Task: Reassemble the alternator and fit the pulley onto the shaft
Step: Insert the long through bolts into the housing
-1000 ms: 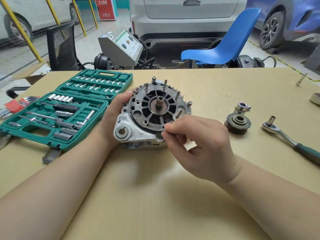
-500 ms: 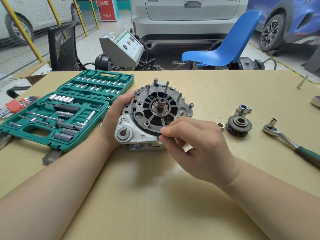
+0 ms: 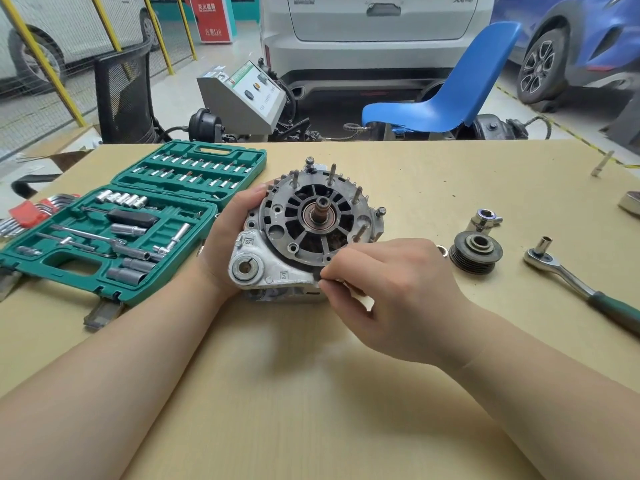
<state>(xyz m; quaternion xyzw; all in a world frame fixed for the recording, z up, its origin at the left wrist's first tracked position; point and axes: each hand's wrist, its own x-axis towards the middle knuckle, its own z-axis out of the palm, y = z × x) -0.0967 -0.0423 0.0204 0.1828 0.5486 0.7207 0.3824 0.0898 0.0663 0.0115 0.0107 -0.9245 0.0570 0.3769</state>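
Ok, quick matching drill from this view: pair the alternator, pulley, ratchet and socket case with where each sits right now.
Things:
1 alternator
2 pulley
3 ratchet
4 socket case

Places:
A open, at the table's left
B far right, handle toward the near edge
C held by the left hand
D loose on the table, beyond the right hand

Pairs: 1-C, 2-D, 3-B, 4-A
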